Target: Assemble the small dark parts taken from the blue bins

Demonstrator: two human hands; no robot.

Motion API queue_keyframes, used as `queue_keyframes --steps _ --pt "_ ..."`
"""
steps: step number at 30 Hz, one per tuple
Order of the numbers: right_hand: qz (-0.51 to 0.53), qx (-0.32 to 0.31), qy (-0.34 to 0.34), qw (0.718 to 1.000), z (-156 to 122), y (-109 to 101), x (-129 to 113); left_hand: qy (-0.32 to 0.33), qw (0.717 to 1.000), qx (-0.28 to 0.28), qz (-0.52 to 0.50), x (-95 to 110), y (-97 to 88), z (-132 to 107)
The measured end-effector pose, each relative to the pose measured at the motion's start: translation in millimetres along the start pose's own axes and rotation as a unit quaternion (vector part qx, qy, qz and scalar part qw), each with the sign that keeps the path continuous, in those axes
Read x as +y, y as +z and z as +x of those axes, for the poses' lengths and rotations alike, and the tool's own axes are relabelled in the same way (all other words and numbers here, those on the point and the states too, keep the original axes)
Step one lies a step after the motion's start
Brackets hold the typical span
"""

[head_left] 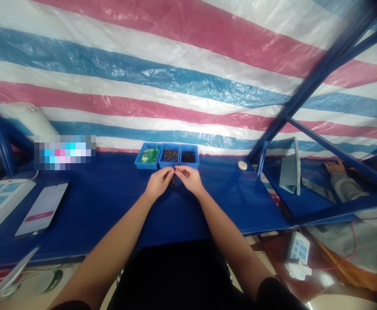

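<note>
My left hand and my right hand meet fingertip to fingertip over the blue table, just in front of three bins. Both are closed in a pinch around a tiny piece, too small to name. Beneath the fingers lies a little heap of small dark parts, partly hidden by my left hand. The left blue bin holds green plastic packaging. Small metallic-looking parts fill the middle bin, and black small parts lie in the right bin.
A phone and a white power strip lie at the left. A round white object sits near the right table edge, by a blue metal frame. Beyond it are a tablet and another person's hand.
</note>
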State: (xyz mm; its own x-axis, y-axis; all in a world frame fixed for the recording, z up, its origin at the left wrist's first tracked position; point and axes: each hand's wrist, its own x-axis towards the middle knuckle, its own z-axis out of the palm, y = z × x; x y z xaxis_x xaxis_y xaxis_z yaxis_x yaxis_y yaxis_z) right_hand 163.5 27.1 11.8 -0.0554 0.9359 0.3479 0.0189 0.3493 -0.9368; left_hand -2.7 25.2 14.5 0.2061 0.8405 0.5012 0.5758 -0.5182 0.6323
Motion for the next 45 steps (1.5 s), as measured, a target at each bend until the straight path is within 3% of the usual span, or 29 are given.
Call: queue_keyframes --steps 7,21,45 --pt "0.011 0.007 0.014 1.000 1.4 1.3 -0.3 -0.006 1.000 0.017 -0.009 -5.8 3.8 -0.8" --pt "-0.007 0.007 0.020 1.000 1.1 0.8 -3.7 -0.025 0.999 -0.008 -0.033 -6.4 3.7 -1.6" --pt "0.023 0.003 0.020 1.000 0.7 2.1 -1.6 -0.005 1.000 0.015 -0.012 -4.9 2.6 -0.7"
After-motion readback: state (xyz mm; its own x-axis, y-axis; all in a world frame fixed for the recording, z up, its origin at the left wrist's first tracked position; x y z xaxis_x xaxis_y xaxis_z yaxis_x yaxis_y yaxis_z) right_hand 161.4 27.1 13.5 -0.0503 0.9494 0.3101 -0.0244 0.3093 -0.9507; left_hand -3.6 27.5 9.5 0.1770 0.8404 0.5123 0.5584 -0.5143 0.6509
